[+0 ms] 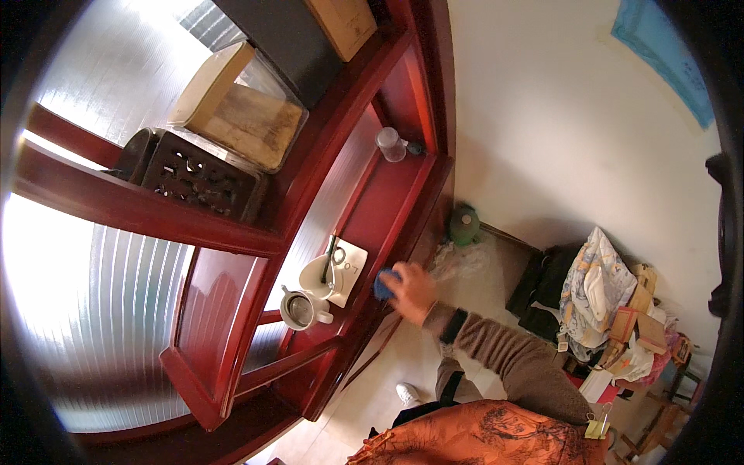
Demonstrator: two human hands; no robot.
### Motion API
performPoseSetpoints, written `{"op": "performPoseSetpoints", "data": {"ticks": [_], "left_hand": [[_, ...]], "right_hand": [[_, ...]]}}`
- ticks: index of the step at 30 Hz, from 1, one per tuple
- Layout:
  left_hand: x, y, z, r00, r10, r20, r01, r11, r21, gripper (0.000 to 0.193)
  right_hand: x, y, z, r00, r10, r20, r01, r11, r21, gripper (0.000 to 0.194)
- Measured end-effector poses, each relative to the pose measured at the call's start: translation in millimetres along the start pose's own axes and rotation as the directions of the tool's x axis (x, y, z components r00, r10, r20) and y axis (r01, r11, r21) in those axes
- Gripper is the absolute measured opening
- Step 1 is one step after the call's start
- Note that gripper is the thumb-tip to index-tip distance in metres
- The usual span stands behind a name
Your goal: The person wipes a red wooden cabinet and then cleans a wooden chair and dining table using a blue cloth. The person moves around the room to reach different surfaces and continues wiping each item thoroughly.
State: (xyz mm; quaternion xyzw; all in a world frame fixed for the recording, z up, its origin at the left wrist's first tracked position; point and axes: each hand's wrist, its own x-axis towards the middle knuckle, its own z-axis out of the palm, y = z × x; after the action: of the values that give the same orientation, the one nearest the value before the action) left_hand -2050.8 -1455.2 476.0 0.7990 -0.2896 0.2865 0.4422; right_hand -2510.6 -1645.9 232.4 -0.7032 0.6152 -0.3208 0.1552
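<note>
My right hand [414, 290] grips a blue cloth or sponge [386, 283] against the front edge of a red wooden cabinet shelf [381, 218]. Beside it on the shelf stands a white cup [314, 278] with a dark, slim stick-like item [329, 258] inside. This cup sits by a white square plate or card [350, 282] that bears letters. Closer to me is a pale mug [302, 309], its handle turned toward my hand. Farther along the shelf I see a clear glass jar [392, 145] and a small dark object [414, 148]. My left hand is out of view.
The upper shelf holds a clear box with brown contents [256, 119] and a dark openwork holder [200, 174]. A green bottle-like container [464, 224] and crumpled clear plastic [468, 258] lie on the floor. Bags and cardboard boxes [630, 325] are piled by the wall.
</note>
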Motion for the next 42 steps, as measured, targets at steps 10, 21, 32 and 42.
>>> {"op": "performPoseSetpoints", "data": {"ticks": [10, 21, 32, 42], "left_hand": [[3, -7, -3, 1.000, 0.005, -0.013, -0.004, 1.000, 0.026, 0.083], [6, -18, -9, 1.000, -0.002, -0.015, 0.002, 1.000, 0.020, 0.083], [8, -15, -19, 1.000, -0.012, 0.000, 0.012, 1.000, -0.003, 0.083], [13, -24, -12, 0.997, 0.083, -0.006, -0.083, 0.996, 0.024, 0.075]], "right_hand": [[138, 155, -57, 0.867, 0.291, -0.406, -0.436, 0.835, -0.334, 0.038], [65, 75, -12, 0.912, 0.253, -0.324, -0.323, 0.928, -0.184, 0.052], [-93, -84, 79, 0.990, 0.008, 0.138, -0.053, 0.943, 0.330, 0.066], [40, 90, 31, 0.776, 0.419, -0.472, -0.311, 0.904, 0.292, 0.051]]}}
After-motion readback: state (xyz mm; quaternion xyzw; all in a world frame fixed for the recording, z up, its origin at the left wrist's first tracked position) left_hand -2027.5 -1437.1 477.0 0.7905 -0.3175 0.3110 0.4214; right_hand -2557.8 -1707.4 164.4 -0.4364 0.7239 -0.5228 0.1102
